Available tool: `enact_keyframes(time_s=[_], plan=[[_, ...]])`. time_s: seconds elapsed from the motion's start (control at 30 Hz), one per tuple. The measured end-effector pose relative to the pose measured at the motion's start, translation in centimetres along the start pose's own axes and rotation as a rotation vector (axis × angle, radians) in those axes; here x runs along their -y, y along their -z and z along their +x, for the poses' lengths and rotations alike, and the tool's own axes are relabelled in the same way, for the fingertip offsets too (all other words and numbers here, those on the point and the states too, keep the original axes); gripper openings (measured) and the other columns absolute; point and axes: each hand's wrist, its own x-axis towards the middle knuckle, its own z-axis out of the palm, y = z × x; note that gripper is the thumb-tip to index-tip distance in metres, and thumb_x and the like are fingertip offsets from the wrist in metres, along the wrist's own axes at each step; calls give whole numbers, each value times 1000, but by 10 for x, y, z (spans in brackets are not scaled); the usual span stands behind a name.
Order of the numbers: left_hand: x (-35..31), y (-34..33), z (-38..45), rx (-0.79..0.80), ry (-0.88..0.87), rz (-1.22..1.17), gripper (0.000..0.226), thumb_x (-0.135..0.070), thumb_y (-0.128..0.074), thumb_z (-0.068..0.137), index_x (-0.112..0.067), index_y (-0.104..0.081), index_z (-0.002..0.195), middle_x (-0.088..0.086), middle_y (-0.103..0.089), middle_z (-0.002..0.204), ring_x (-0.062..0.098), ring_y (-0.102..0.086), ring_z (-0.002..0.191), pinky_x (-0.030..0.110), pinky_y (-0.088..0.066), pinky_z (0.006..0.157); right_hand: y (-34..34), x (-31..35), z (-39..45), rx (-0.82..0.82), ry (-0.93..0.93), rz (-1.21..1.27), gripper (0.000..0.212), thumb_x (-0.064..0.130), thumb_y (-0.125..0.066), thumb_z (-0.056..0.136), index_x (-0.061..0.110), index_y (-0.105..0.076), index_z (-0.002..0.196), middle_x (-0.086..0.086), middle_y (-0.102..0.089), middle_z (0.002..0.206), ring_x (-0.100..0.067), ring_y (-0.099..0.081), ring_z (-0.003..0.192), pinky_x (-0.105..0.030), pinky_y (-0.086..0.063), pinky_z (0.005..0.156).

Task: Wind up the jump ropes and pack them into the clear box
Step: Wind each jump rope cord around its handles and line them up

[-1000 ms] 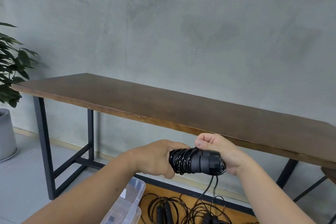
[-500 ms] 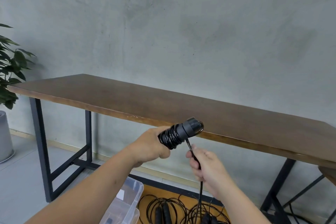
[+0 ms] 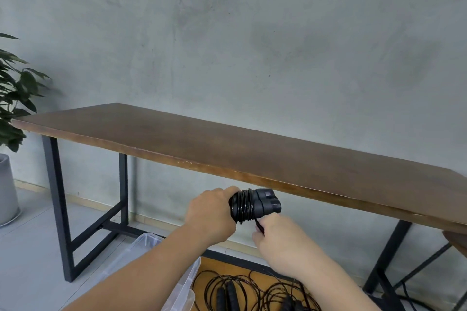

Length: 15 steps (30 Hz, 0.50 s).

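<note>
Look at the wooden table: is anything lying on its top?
No: the wooden table shows only bare brown top, and the jump rope is held in front of it.

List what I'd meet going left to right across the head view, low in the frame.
Grey plant pot → black table leg → clear box → left hand → wound jump rope → right hand.

Rope cord (image 3: 243, 206) wound beside the left fingers: glossy black plastic; 2 handles (image 3: 267, 202) matt black. Tabletop (image 3: 227, 144): smooth brown wood, black metal legs (image 3: 59, 209). Clear box (image 3: 182, 285): translucent plastic. Wall (image 3: 252, 45): rough matt concrete.
</note>
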Motion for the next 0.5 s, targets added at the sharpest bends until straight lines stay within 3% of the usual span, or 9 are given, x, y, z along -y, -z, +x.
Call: enact_keyframes(time_s=[0.13,0.3,0.5], plan=[[-6,-3,-1,-28,-35,164,53,-20,-59,86,-36,-40,133,-3,-59,110,20,-57,98,32,-52,78,16,6,-1,31,-9,-164,13,16,-52,95,18,-61,103,1,-57,84,-12,-55,72,-18,-42,58],[-10,0,-3,10,-89,276,51,-22,-61,87,-35,-41,133,-1,-59,110,21,-58,98,31,-49,76,51,14,1,37,66,-303,13,21,-61,89,14,-71,87,0,-68,81,-16,-64,74,-24,-54,63],[-9,12,-6,233,-276,178,55,-19,-63,84,-39,-45,132,-4,-63,109,21,-59,99,34,-51,82,91,2,18,222,193,-80,19,39,-82,74,21,-77,74,9,-70,69,-5,-62,66,-26,-51,67]])
